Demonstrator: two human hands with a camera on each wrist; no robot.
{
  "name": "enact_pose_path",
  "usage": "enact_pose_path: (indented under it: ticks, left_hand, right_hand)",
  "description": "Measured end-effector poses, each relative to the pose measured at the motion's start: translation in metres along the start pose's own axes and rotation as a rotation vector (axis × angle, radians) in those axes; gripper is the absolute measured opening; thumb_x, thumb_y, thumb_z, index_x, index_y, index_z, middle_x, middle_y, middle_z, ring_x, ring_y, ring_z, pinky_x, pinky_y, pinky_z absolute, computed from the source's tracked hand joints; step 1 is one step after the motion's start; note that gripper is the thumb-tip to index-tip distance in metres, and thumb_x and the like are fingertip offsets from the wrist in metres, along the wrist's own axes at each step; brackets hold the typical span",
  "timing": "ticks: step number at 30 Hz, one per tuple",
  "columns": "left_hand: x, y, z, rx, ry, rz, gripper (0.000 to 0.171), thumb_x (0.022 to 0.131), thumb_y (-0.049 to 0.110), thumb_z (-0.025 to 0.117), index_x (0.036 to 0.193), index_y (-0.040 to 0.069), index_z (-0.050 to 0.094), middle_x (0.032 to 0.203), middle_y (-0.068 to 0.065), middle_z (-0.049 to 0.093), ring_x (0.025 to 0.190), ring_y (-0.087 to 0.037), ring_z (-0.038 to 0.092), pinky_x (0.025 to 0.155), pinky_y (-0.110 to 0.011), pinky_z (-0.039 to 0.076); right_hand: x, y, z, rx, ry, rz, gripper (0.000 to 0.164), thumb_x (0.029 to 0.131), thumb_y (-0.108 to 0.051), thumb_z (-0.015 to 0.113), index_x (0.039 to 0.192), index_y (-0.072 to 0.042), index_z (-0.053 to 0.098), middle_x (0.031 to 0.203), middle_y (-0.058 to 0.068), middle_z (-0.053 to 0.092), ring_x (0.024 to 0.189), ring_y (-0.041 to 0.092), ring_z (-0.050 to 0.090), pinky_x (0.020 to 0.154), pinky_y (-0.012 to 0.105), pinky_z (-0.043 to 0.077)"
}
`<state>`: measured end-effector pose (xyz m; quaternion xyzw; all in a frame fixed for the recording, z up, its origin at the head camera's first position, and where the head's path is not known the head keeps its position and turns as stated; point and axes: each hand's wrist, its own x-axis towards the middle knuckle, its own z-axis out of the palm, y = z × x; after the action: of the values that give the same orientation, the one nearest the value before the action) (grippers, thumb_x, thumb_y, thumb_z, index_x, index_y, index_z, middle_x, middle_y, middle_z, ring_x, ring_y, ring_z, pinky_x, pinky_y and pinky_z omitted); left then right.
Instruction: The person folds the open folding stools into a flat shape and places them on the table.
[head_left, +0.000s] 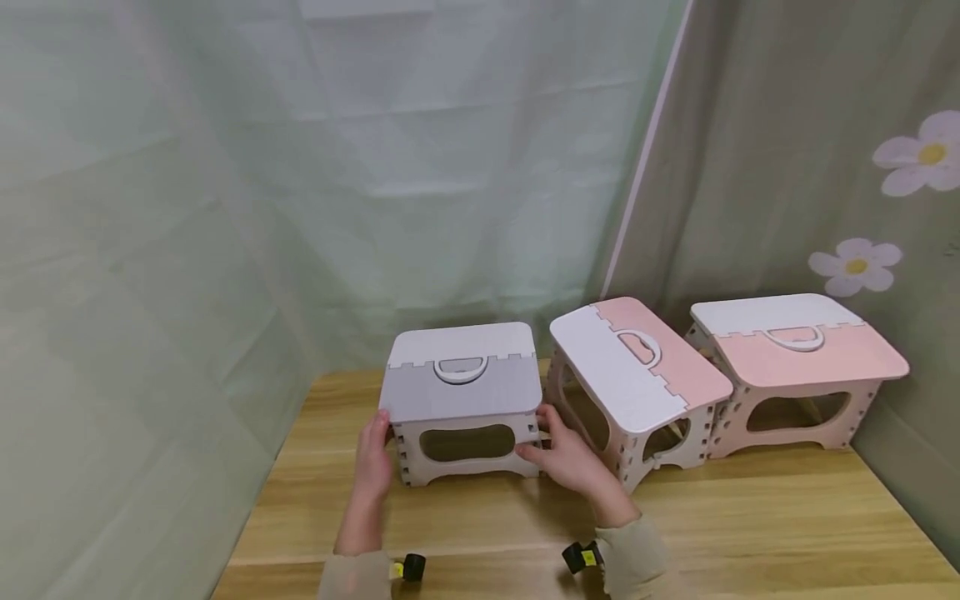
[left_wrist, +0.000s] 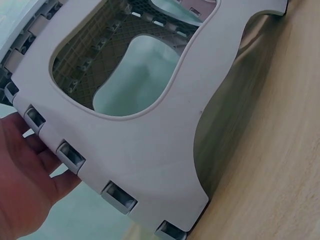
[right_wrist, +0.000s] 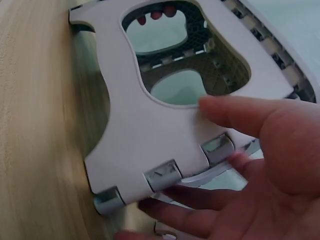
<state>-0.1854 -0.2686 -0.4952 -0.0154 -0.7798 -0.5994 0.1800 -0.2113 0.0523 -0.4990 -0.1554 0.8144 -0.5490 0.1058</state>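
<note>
A folding step stool (head_left: 461, 396) with a grey and white top stands unfolded on the table. My left hand (head_left: 372, 457) holds its left side. In the left wrist view, the left fingers (left_wrist: 35, 155) go behind the hinged edge, and in the right wrist view their fingertips (right_wrist: 156, 14) show through the stool's opening. The right hand (head_left: 564, 454) grips the right front leg panel. Its thumb (right_wrist: 235, 112) lies on the front face, while the other fingers (right_wrist: 200, 212) reach round the hinged side, partly hidden.
A pink and white folding stool (head_left: 637, 358) stands angled close to the right hand. Beyond it, another pink and white stool (head_left: 798, 342) sits by the flowered curtain (head_left: 750, 167). The wooden table (head_left: 465, 525) meets a pale fabric backdrop (head_left: 450, 167) behind the stools.
</note>
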Motion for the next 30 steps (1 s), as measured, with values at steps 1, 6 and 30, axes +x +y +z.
enact_pose_path:
  ticks: [1, 6, 30]
  left_hand:
    - [0.0, -0.001, -0.001, -0.004, -0.001, 0.001, 0.062, 0.115, 0.028, 0.024, 0.142, -0.019, 0.054, 0.142, -0.035, 0.059, 0.129, -0.016, 0.056, 0.109, -0.022, 0.037]
    - [-0.002, -0.003, -0.009, -0.054, -0.013, 0.014, 0.061, 0.115, 0.026, 0.024, 0.139, -0.022, 0.053, 0.139, -0.037, 0.059, 0.117, 0.005, 0.057, 0.105, -0.017, 0.039]
    - [0.0, -0.009, -0.024, -0.144, -0.267, 0.187, 0.04, 0.107, 0.001, 0.043, 0.14, -0.021, 0.051, 0.13, 0.013, 0.068, 0.117, -0.004, 0.06, 0.098, -0.019, 0.047]
  right_hand:
    - [-0.001, 0.0, -0.001, -0.015, -0.017, 0.004, 0.063, 0.1, -0.026, 0.077, 0.15, -0.007, 0.044, 0.149, 0.02, 0.057, 0.133, 0.042, 0.059, 0.1, 0.054, 0.054]
    - [-0.006, -0.003, -0.002, -0.069, -0.075, 0.007, 0.064, 0.099, -0.032, 0.078, 0.147, -0.007, 0.046, 0.146, 0.018, 0.06, 0.138, 0.042, 0.055, 0.106, 0.058, 0.05]
    - [-0.006, 0.008, 0.002, -0.159, -0.06, 0.004, 0.087, 0.09, -0.034, 0.085, 0.152, -0.001, 0.033, 0.137, 0.022, 0.063, 0.123, 0.033, 0.062, 0.101, 0.053, 0.05]
